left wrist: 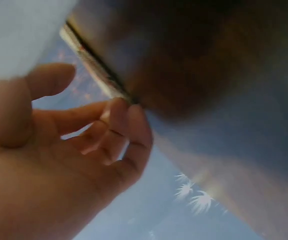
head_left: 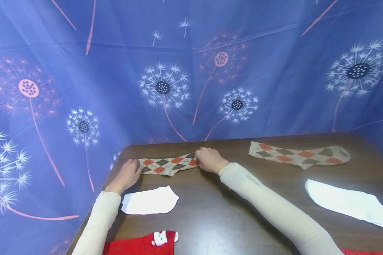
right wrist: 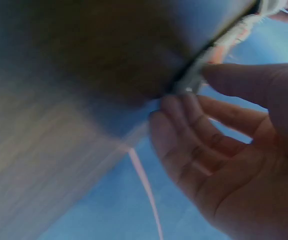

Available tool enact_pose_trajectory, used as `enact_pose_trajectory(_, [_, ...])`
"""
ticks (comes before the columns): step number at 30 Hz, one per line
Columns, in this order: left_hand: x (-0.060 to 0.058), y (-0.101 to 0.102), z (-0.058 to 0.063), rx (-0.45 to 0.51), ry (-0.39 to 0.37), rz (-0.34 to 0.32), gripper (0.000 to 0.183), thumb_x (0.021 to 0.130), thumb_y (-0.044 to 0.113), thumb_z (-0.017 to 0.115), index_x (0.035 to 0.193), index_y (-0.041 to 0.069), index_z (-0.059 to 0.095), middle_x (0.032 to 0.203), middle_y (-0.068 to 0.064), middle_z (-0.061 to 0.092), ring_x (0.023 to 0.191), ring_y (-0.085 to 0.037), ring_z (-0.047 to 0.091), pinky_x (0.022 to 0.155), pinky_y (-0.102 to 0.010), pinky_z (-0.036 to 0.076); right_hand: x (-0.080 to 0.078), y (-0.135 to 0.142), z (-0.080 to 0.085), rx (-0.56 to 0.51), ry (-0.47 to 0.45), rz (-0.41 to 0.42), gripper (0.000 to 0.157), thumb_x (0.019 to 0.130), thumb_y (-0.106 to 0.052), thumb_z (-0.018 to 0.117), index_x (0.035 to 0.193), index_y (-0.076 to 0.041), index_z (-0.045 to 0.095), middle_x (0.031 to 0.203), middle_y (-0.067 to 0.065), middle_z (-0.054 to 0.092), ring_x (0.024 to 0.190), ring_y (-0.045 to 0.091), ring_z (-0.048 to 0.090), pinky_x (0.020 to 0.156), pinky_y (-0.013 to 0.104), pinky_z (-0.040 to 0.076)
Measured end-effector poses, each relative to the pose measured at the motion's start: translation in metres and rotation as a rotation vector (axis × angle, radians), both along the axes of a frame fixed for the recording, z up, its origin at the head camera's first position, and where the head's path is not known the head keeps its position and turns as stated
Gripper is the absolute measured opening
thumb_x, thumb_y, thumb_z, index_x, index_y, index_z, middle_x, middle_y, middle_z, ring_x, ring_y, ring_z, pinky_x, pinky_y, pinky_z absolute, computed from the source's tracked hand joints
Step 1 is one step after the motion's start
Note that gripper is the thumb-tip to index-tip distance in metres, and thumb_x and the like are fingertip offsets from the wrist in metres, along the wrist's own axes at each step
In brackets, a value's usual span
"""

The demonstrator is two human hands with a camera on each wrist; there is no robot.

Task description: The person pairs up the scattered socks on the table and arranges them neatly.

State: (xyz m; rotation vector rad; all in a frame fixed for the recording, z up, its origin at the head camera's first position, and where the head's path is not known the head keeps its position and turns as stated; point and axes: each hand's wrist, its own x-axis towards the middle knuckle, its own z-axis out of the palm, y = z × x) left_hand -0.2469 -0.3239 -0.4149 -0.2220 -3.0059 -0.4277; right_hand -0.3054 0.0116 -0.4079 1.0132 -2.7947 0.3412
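Right hand (head_left: 210, 160) pinches one end of argyle sock (head_left: 166, 165) on table (head_left: 207, 205); left hand (head_left: 126, 176), ungripped, thumb apart, fingers touching other end.

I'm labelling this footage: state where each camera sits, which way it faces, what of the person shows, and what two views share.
Head: on the head, forward and down over a brown wooden table; left hand, right hand and cream fabric sleeves show.
Left wrist: on that wrist, facing the cream argyle fabric sock between the hands; the left hand shows.
Right wrist: on that wrist, facing the same sock; right hand shows, plus part of the left.
Shared: both wrist views show it.
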Motion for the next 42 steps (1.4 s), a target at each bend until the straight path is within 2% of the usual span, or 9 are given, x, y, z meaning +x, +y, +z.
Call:
enact_pose_trajectory(4, [0.005, 0.000, 0.001, -0.026, -0.048, 0.033, 0.043, 0.102, 0.014, 0.051, 0.133, -0.016, 0.048, 0.132, -0.035, 0.046, 0.121, -0.051, 0.046, 0.102, -0.061, 0.037, 0.002, -0.006, 0.000, 0.000, -0.046, -0.051, 0.013, 0.081, -0.001, 0.069, 0.077, -0.013, 0.066, 0.084, 0.006, 0.063, 0.082, 0.028, 0.065, 0.067, 0.047, 0.055])
enact_pose_trajectory(10, [-0.001, 0.000, 0.005, -0.019, -0.020, 0.002, 0.041, 0.102, 0.011, 0.051, 0.130, -0.019, 0.048, 0.126, -0.036, 0.049, 0.117, -0.051, 0.049, 0.100, -0.060, 0.040, -0.001, -0.004, 0.003, 0.005, -0.070, -0.130, 0.016, 0.079, -0.002, 0.069, 0.075, -0.014, 0.060, 0.085, 0.005, 0.061, 0.082, 0.026, 0.063, 0.068, 0.046, 0.054])
enact_pose_trajectory(15, [-0.006, -0.003, 0.004, 0.002, -0.003, 0.002, 0.039, 0.100, 0.010, 0.051, 0.126, -0.019, 0.049, 0.115, -0.032, 0.055, 0.110, -0.047, 0.055, 0.097, -0.058, 0.043, -0.001, -0.003, 0.004, -0.015, -0.092, -0.138, 0.018, 0.076, -0.002, 0.069, 0.073, -0.013, 0.056, 0.084, 0.007, 0.061, 0.079, 0.026, 0.062, 0.065, 0.047, 0.054])
enact_pose_trajectory(19, [-0.003, -0.001, 0.001, -0.027, -0.038, 0.036, 0.041, 0.101, 0.012, 0.053, 0.128, -0.019, 0.048, 0.121, -0.035, 0.053, 0.115, -0.049, 0.053, 0.099, -0.058, 0.043, -0.003, -0.006, 0.002, -0.018, -0.121, -0.133, 0.014, 0.076, -0.003, 0.070, 0.075, -0.013, 0.059, 0.081, 0.006, 0.063, 0.076, 0.025, 0.062, 0.064, 0.046, 0.053])
enact_pose_trajectory(22, [0.000, 0.004, 0.003, -0.070, -0.072, 0.049, 0.037, 0.101, 0.012, 0.053, 0.124, -0.017, 0.051, 0.121, -0.035, 0.053, 0.111, -0.048, 0.055, 0.096, -0.057, 0.044, -0.006, -0.007, 0.001, -0.007, -0.134, -0.122, 0.010, 0.077, -0.004, 0.068, 0.077, -0.013, 0.062, 0.078, 0.003, 0.064, 0.072, 0.023, 0.062, 0.061, 0.044, 0.052])
enact_pose_trajectory(26, [-0.009, 0.010, 0.009, -0.117, -0.124, 0.045, 0.037, 0.100, 0.010, 0.052, 0.125, -0.017, 0.049, 0.123, -0.035, 0.051, 0.112, -0.048, 0.054, 0.097, -0.056, 0.044, -0.011, -0.007, 0.001, -0.029, -0.124, -0.126, 0.015, 0.083, -0.008, 0.065, 0.070, -0.013, 0.059, 0.070, 0.001, 0.059, 0.064, 0.019, 0.056, 0.055, 0.041, 0.048])
enact_pose_trajectory(30, [-0.016, 0.011, 0.011, -0.146, -0.160, 0.044, 0.045, 0.100, 0.008, 0.053, 0.134, -0.018, 0.042, 0.130, -0.037, 0.049, 0.121, -0.050, 0.050, 0.101, -0.056, 0.042, -0.010, -0.008, -0.002, -0.050, -0.117, -0.128, 0.014, 0.083, -0.005, 0.067, 0.072, -0.011, 0.060, 0.071, 0.002, 0.062, 0.067, 0.022, 0.062, 0.060, 0.042, 0.052])
enact_pose_trajectory(36, [-0.021, 0.006, 0.008, -0.152, -0.094, 0.001, 0.034, 0.095, 0.003, 0.060, 0.124, -0.013, 0.051, 0.115, -0.029, 0.059, 0.109, -0.046, 0.059, 0.094, -0.054, 0.048, -0.008, -0.012, -0.006, -0.055, -0.083, -0.133, 0.014, 0.077, 0.001, 0.072, 0.075, -0.010, 0.063, 0.075, 0.005, 0.067, 0.076, 0.030, 0.068, 0.068, 0.045, 0.056])
enact_pose_trajectory(42, [-0.028, -0.001, 0.008, -0.089, -0.114, -0.010, 0.031, 0.093, 0.000, 0.062, 0.121, -0.009, 0.051, 0.106, -0.023, 0.062, 0.097, -0.039, 0.064, 0.082, -0.048, 0.053, -0.008, -0.014, -0.006, -0.046, -0.079, -0.159, 0.017, 0.076, -0.003, 0.075, 0.073, -0.010, 0.060, 0.078, 0.008, 0.067, 0.079, 0.032, 0.068, 0.068, 0.046, 0.056])
